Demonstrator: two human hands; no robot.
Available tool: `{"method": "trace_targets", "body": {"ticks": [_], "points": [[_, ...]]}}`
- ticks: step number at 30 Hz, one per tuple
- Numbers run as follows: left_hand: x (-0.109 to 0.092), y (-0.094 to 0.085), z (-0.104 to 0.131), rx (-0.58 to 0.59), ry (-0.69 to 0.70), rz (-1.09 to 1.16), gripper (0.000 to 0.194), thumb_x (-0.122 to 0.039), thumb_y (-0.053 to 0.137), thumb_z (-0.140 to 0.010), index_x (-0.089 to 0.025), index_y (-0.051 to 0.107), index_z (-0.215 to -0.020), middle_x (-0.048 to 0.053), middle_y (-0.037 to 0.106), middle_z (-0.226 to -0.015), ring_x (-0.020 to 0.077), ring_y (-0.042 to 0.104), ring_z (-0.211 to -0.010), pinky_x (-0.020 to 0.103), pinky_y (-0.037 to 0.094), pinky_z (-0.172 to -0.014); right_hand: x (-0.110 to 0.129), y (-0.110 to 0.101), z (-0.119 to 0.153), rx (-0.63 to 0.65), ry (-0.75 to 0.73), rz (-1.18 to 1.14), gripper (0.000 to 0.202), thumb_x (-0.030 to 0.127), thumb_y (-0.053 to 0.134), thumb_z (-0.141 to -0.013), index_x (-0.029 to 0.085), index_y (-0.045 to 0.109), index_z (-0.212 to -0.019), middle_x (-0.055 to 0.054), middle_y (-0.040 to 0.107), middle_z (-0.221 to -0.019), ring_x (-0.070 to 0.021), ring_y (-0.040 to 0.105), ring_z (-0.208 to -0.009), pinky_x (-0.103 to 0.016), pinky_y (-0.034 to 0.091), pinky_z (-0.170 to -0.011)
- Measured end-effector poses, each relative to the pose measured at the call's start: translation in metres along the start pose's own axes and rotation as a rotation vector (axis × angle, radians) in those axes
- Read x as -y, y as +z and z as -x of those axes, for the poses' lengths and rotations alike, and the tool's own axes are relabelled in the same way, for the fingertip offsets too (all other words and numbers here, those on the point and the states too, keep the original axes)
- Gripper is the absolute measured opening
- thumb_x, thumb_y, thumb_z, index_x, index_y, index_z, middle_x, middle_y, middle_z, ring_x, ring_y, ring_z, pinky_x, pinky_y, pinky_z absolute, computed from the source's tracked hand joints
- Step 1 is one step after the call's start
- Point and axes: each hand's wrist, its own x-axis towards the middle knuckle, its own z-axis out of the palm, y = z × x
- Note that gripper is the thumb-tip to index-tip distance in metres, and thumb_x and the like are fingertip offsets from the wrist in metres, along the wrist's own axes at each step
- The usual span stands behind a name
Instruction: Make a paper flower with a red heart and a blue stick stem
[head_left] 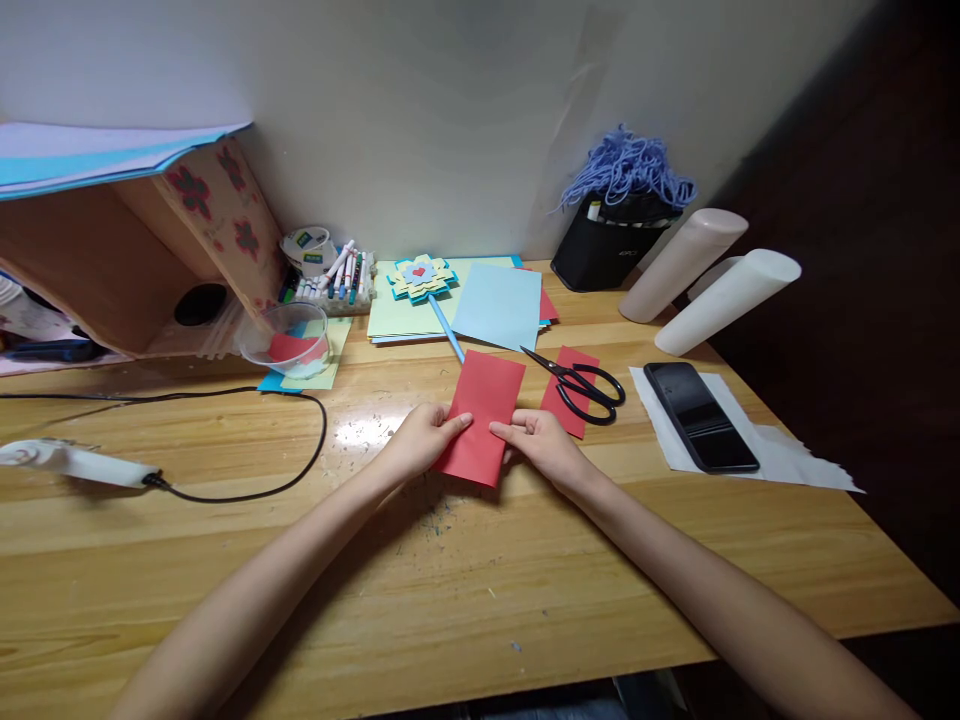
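Between my two hands is a rectangular piece of red paper (484, 400), held up slightly tilted above the wooden table. My left hand (427, 438) pinches its left edge, thumb on top and fingers hidden behind. On the right edge, my right hand (544, 442) grips it the same way. Just to the right lie black-handled scissors (581, 385), partly over another red paper piece (574, 360). Behind the held sheet, a layered paper flower (420, 277) with a red heart and a blue stem (448, 330) rests on stacked coloured paper (382, 312).
A light blue sheet (497, 305) tops the stack. Leftward are a clear plastic bowl (319, 350), markers (349, 275), an open box (232, 230) and a white corded tool (97, 465). Rightward stand a black holder with yarn (607, 245), two bottles (724, 305) and a phone (701, 415).
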Motion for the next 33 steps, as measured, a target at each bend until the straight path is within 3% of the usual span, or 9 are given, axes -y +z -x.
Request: {"method": "trace_targets", "body": {"ticks": [5,11,16,22,27,33], "points": [[0.001,0.000,0.000,0.096,-0.023,0.084,0.038,-0.046,0.052,-0.077,-0.010,0.064,-0.078,0.007,0.066,-0.069,0.0142,0.056,-0.057,0.023,0.039,-0.053,-0.004,-0.005,-0.003,-0.117,-0.033,0.034,0.035,0.045,0.070,-0.063,0.011,0.063,-0.070,-0.003,0.066,-0.058,-0.0127,0.058,-0.048,-0.024,0.046,-0.049],[0.001,0.000,-0.002,0.043,0.009,0.058,0.034,-0.042,0.051,-0.078,-0.011,0.063,-0.074,0.004,0.064,-0.064,0.0121,0.053,-0.053,0.022,0.038,-0.052,0.000,-0.001,0.001,0.029,0.000,-0.024,0.039,0.043,0.070,-0.064,0.010,0.064,-0.084,-0.006,0.069,-0.071,-0.0142,0.063,-0.058,-0.025,0.050,-0.055],[0.003,0.001,-0.003,0.032,0.019,0.037,0.037,-0.045,0.049,-0.079,-0.011,0.061,-0.071,0.004,0.063,-0.062,0.0137,0.053,-0.053,0.022,0.037,-0.050,0.001,0.002,0.002,-0.021,-0.011,-0.008,0.038,0.045,0.070,-0.063,0.010,0.065,-0.079,-0.004,0.067,-0.064,-0.0111,0.059,-0.050,-0.021,0.046,-0.048],[0.005,0.002,-0.003,0.049,0.012,0.053,0.038,-0.045,0.047,-0.080,-0.012,0.060,-0.067,0.005,0.064,-0.059,0.0139,0.054,-0.052,0.023,0.037,-0.051,-0.001,0.002,0.002,0.072,0.015,-0.031,0.040,0.042,0.072,-0.062,0.010,0.065,-0.084,-0.005,0.068,-0.066,-0.0120,0.060,-0.053,-0.022,0.047,-0.051],[0.003,0.003,-0.002,0.021,0.028,0.013,0.038,-0.044,0.046,-0.081,-0.012,0.060,-0.064,0.005,0.064,-0.056,0.0137,0.054,-0.049,0.022,0.036,-0.048,-0.002,0.003,0.002,0.004,-0.022,0.023,0.040,0.043,0.071,-0.062,0.010,0.066,-0.084,-0.004,0.067,-0.061,-0.0109,0.057,-0.047,-0.021,0.044,-0.046],[0.004,0.003,-0.003,0.016,0.029,0.054,0.038,-0.043,0.045,-0.083,-0.012,0.059,-0.065,0.005,0.064,-0.055,0.0144,0.057,-0.049,0.023,0.040,-0.049,-0.003,0.005,0.005,0.163,-0.013,0.002,0.038,0.042,0.067,-0.069,0.010,0.062,-0.089,-0.005,0.068,-0.066,-0.0111,0.060,-0.052,-0.021,0.047,-0.050]]}}
